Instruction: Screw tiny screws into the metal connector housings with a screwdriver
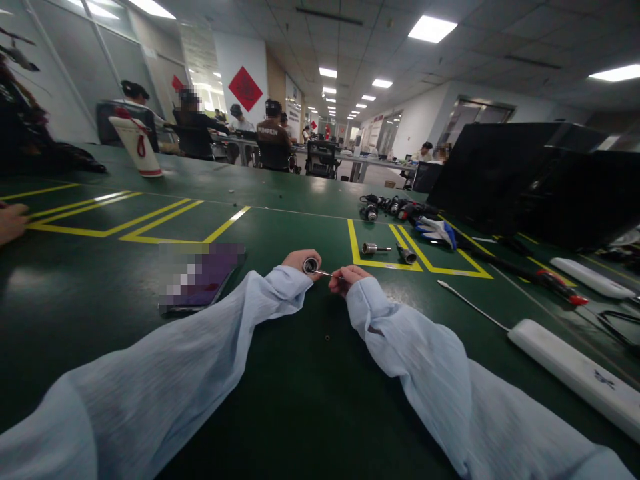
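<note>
Both forearms, in pale blue sleeves, rest on the green table (300, 373). My left hand (299, 260) is closed round a small silver cylindrical part (311, 265), its open end facing me. My right hand (348, 277) pinches a thin metal pin (323, 272) whose tip points into that part. The two hands nearly touch at the table's middle.
A phone (200, 277) lies left of my hands. Two silver sockets (373, 249) sit in a yellow-marked box, beyond them dark tool parts (390, 207) and a blue-white glove (436, 231). Right: red-handled screwdriver (560, 288), white bars (575, 373), black monitors (525, 173). Another person's hand (11, 221) far left; people sit behind.
</note>
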`<state>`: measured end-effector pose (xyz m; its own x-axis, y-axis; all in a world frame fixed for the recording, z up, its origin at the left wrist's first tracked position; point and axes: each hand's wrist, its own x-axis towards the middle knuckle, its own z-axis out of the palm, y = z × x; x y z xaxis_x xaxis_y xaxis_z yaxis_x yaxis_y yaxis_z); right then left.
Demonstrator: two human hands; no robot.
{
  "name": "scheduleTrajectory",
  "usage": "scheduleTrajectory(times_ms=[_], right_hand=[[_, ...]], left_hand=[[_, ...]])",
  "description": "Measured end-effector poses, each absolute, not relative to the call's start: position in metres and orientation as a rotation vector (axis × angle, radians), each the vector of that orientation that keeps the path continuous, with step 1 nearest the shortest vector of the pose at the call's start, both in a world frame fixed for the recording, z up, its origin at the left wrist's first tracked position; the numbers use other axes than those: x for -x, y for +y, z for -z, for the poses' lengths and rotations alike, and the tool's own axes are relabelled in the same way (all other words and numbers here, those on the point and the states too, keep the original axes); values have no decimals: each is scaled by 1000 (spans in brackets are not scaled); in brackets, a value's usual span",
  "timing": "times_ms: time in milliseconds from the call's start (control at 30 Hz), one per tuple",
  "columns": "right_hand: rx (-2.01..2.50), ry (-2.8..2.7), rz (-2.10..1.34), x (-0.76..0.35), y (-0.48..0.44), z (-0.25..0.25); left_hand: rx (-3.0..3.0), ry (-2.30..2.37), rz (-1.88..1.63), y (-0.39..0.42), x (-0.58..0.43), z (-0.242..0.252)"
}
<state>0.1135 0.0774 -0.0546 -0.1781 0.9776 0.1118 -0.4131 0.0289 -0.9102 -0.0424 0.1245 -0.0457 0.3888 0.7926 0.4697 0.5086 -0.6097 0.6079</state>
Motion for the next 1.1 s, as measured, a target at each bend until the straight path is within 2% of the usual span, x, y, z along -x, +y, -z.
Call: scheduleTrajectory(times_ms=[233,567,767,1100], right_hand=[[723,-1040,-1491,-115,79,54],[812,-1141,-1227,-109,69,50],[761,-1083,-1456,-116,76,53],[686,-1022,-1544,-120,83,57]], left_hand=[[-2153,1060,-1122,125,43,47],[-2589,1227,-964,121,42,42],[-2583,1169,-979,122,43,43],[-2406,1232,-1012,132,46,49]])
